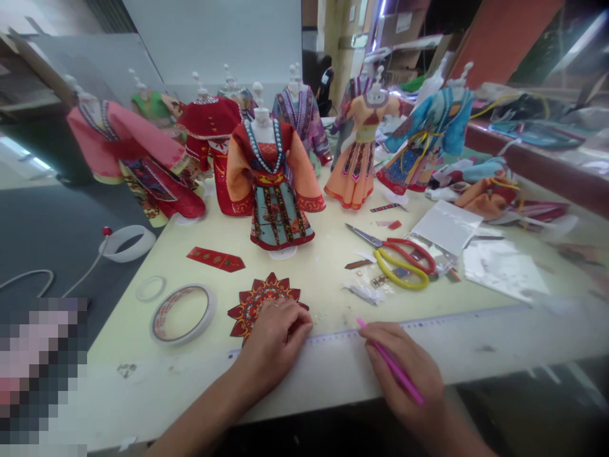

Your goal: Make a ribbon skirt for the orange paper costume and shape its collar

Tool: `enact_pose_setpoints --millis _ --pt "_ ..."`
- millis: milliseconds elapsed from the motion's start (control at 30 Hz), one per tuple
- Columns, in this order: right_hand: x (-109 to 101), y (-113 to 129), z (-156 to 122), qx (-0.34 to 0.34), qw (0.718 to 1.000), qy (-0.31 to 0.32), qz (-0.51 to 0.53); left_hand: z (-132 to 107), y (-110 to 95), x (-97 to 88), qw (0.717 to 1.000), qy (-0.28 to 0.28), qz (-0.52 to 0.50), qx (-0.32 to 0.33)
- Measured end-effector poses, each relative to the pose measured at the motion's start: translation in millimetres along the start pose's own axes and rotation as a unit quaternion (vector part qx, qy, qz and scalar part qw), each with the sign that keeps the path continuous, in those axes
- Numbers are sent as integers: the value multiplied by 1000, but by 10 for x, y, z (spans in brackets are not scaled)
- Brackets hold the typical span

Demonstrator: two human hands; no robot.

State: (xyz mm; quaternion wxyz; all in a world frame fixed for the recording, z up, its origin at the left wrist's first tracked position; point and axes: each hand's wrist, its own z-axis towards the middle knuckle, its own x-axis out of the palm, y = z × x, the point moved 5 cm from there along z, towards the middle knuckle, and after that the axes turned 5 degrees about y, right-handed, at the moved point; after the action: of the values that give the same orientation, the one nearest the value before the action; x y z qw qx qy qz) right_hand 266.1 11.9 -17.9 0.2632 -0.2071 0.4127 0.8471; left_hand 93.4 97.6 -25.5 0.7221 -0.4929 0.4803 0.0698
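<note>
My left hand [278, 333] rests on the near part of the table with its fingers curled together. Whether anything is in them, I cannot make out. Beneath and beside it lies a red, star-edged patterned cut-out [252, 308], partly covered by the hand. My right hand [409, 365] grips a slim pink pen-like stick [397, 371], its tip pointing left, just above a clear ruler [428, 324]. Tiny beads or bits [323, 316] are scattered between the two hands. Ahead of them stands a small dress form in an orange and red robe [271, 190] with a pearl-like trim.
Several more dressed forms line the back, among them a pink robe [128, 146] and a blue robe [428, 146]. Tape rolls [159, 324] lie at left beside a red strip [215, 259]. Scissors [404, 260], small packets [366, 292] and white card [447, 225] lie at right.
</note>
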Motion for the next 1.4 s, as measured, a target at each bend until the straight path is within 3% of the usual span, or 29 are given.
enact_pose_setpoints --millis 267,500,700,867,1267,1400 --pt "-9 28 27 -12 1000 -2 -10 27 -31 108 994 20 108 3" --pt "-8 13 20 -7 1000 -5 -4 96 -63 120 992 12 127 -8" --pt "-9 -1 22 2 1000 -1 -1 87 -167 131 974 -12 222 42" --pt "-10 -3 10 3 1000 -3 -11 97 -217 150 953 12 292 74" --pt "-2 -14 -1 10 1000 2 -7 112 -159 145 966 38 249 58" --pt "-9 1 9 10 1000 -4 -9 75 -78 73 987 27 158 22"
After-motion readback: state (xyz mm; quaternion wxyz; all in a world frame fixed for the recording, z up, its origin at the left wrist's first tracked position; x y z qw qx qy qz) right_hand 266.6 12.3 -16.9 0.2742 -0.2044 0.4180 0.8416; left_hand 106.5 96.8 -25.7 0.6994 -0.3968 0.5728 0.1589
